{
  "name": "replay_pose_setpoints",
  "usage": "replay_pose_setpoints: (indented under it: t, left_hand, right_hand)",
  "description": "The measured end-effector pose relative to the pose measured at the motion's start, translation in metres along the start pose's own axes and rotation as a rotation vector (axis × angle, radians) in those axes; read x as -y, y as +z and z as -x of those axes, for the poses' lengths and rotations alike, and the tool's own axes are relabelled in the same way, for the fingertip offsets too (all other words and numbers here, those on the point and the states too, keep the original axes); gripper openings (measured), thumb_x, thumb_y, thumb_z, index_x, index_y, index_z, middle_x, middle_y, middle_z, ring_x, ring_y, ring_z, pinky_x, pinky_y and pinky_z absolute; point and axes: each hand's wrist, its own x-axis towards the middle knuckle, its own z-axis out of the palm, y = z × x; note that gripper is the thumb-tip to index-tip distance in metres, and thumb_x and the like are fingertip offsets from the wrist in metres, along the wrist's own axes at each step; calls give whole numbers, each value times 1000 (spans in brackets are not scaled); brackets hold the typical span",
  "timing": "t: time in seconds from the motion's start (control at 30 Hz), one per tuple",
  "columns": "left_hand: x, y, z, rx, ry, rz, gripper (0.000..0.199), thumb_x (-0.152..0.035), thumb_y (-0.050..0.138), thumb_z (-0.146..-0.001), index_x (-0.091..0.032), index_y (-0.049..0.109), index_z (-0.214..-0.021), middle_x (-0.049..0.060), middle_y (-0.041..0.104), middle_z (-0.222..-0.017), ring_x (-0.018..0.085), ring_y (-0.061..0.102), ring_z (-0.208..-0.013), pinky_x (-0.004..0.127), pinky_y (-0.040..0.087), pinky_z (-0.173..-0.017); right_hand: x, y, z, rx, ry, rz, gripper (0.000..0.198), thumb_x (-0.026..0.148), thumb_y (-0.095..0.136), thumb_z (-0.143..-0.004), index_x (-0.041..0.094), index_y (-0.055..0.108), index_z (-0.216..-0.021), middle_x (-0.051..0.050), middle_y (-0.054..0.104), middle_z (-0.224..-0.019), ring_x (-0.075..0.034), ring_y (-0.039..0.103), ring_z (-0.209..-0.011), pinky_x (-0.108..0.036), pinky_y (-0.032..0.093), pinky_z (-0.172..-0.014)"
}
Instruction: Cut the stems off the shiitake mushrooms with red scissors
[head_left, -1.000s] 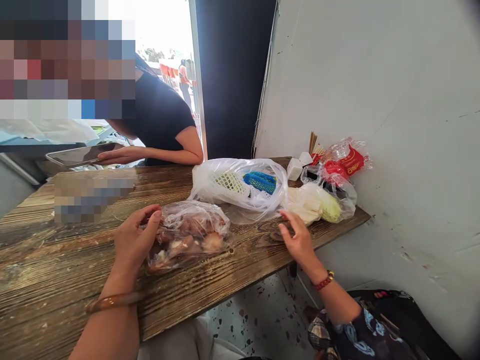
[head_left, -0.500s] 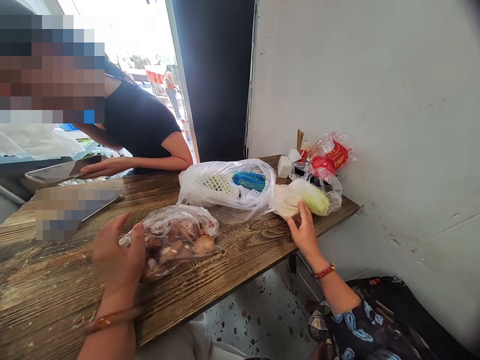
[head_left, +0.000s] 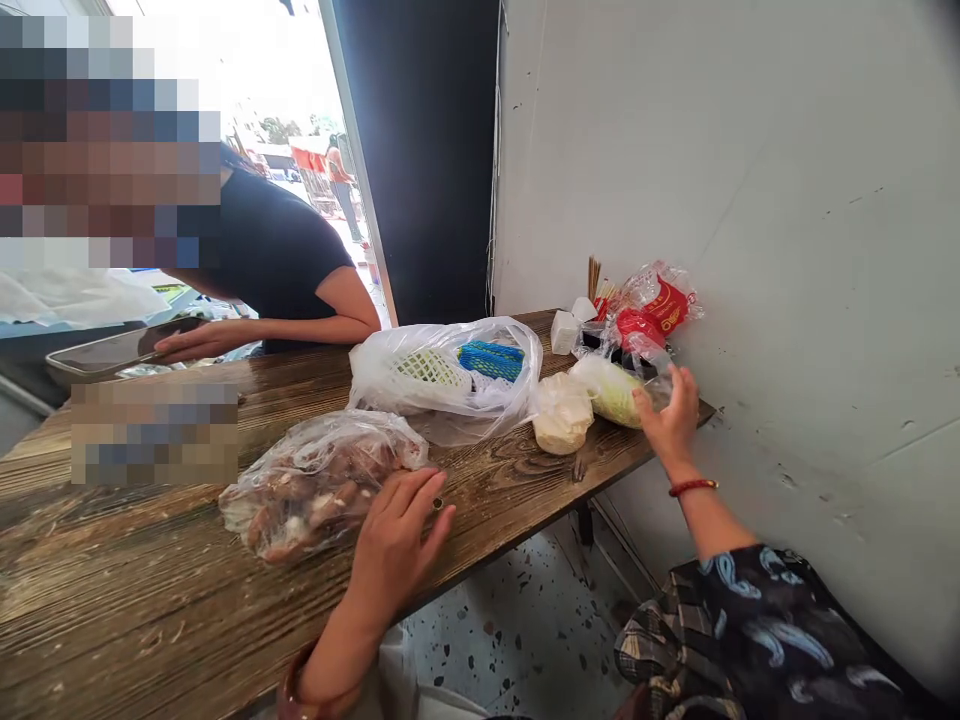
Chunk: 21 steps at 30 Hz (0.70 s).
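Note:
My left hand (head_left: 397, 535) is open, its fingers stretched out beside the right end of a clear plastic bag of brown mushrooms (head_left: 322, 500). It grips nothing. Over the right end of a pale green napa cabbage (head_left: 611, 392) is my right hand (head_left: 670, 415), open, with thumb and fingers spread apart. The thumb is at the cabbage; whether it presses on it I cannot tell. Just left of the cabbage sits a pale, cream-coloured bundle (head_left: 562, 415). A white plastic bag (head_left: 442, 345) behind holds produce in foam netting and something in blue netting (head_left: 491, 360).
The wooden table (head_left: 150, 570) ends along its near edge and right corner, close to the white wall (head_left: 750, 200). Red and clear packaging (head_left: 656, 310), a white box (head_left: 564, 332) and sticks (head_left: 593, 275) stand behind. Across the table a person (head_left: 292, 240) leans with a tablet-like device (head_left: 124, 345).
My left hand has moved right, from the mushroom bag's left end to its right end. My right hand has moved right, from the cream bundle to the cabbage's far end. The cabbage lies slightly further left.

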Motion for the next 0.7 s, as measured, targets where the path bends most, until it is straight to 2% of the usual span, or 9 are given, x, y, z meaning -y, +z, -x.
replay_pose_setpoints:
  t: [0.03,0.1,0.2,0.27,0.33,0.4,0.5,0.6,0.7]
  left_hand:
    - [-2,4,1,52,2,-8,36,-27,59,-90,-23,58,-127,11,67,-123,27,63,-112,43,51,-98]
    - [-2,12,2,144,6,-29,38,-31,59,-91,-22,58,-128,12,64,-130,30,61,-117,46,50,-99]
    - [1,19,4,248,18,-50,41,-34,58,-91,-20,59,-129,14,60,-137,31,59,-121,48,50,-100]
    - [4,22,5,293,18,-66,42,-35,59,-90,-19,59,-130,14,59,-138,32,58,-122,49,49,-101]
    - [7,24,7,323,26,-87,43,-35,59,-90,-19,59,-130,14,59,-138,32,58,-123,49,49,-101]
    - [8,25,8,342,38,-107,43,-36,60,-90,-19,60,-129,14,59,-139,32,58,-123,49,48,-102]
    - [7,28,8,365,53,-134,41,-37,59,-90,-20,61,-127,13,60,-138,31,58,-123,48,48,-102]
    - [1,28,9,364,50,-159,38,-37,56,-92,-20,62,-126,12,61,-136,31,59,-121,49,47,-102]
    - [-3,27,11,348,41,-167,35,-38,54,-94,-21,64,-123,11,63,-135,30,60,-120,50,46,-103]
  right_hand:
    - [-9,4,-9,45,59,11,86,63,56,-81,10,39,-146,-25,40,-149,-36,39,-138,-55,36,-109]
    - [-17,16,-21,136,87,10,81,64,52,-82,7,46,-140,-25,56,-132,-34,55,-120,-50,46,-97]
    - [-9,31,-16,243,14,15,67,63,54,-82,12,59,-126,-17,68,-108,-30,62,-100,-44,51,-86]
    - [7,37,0,265,-53,37,65,58,60,-80,14,60,-127,-18,65,-116,-32,57,-109,-47,48,-93]
    - [26,37,20,279,-124,66,61,48,65,-80,15,58,-131,-21,55,-134,-35,49,-123,-50,43,-100]
    - [44,35,38,308,-204,101,55,33,66,-80,24,58,-134,-16,44,-148,-35,42,-131,-52,38,-105]
    - [62,34,54,308,-309,262,57,27,65,-82,28,55,-138,-14,37,-153,-38,37,-133,-56,38,-103]
    - [62,38,56,291,-304,278,61,30,66,-81,27,52,-140,-15,34,-154,-38,35,-134,-56,39,-103]
    - [45,48,51,263,-277,189,67,33,69,-78,23,49,-141,-17,31,-154,-37,33,-137,-54,39,-105]
